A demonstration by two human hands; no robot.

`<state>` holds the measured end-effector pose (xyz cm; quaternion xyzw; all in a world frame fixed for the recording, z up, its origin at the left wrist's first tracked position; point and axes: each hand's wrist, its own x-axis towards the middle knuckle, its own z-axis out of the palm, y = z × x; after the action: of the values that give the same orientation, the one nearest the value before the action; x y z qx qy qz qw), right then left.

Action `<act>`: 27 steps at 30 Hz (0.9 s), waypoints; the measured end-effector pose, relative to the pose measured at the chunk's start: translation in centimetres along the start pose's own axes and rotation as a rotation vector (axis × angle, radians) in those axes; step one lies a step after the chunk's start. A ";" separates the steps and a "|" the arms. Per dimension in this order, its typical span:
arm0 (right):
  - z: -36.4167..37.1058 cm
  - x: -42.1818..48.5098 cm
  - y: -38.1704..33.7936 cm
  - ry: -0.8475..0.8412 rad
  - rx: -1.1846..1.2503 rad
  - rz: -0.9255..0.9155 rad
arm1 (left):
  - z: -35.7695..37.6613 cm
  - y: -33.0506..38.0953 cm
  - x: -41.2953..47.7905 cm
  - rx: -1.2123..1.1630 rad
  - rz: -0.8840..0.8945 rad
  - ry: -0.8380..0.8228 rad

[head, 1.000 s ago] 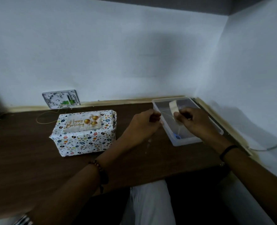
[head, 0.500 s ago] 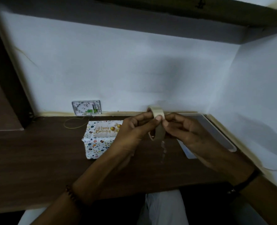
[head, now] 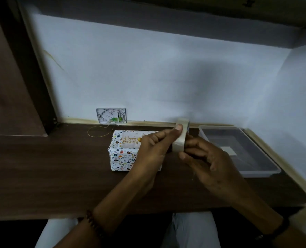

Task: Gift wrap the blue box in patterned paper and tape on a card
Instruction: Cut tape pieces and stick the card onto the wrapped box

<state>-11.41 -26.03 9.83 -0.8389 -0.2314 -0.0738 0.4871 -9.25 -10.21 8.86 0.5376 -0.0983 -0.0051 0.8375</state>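
Dim, bluish light throughout; a broad soft shadow lies on the wall [head: 211, 77] at centre right. The frame edges bow with wide-angle distortion, and detail is soft.

Dark wooden desk [head: 41, 167], wrapped box [head: 120, 156], clear plastic tray [head: 261, 173], thin yellow loop [head: 96, 136]

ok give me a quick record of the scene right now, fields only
wrapped box: on the table, partly behind the left hand
card: on top of the box, reads happy birthday
tape roll: upright, held between both hands
left hand: thumb on the roll's rim
right hand: fingers curled round the roll
tray: clear, right of the hands
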 end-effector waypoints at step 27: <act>-1.0 -0.1 0.6 -0.009 0.128 -0.004 | -1.0 0.2 -1.0 0.114 0.120 -0.230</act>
<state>-11.09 -27.17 9.86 -0.8060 -0.2394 -0.0561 0.5385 -10.08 -9.13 8.50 0.5733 -0.2259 -0.0110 0.7875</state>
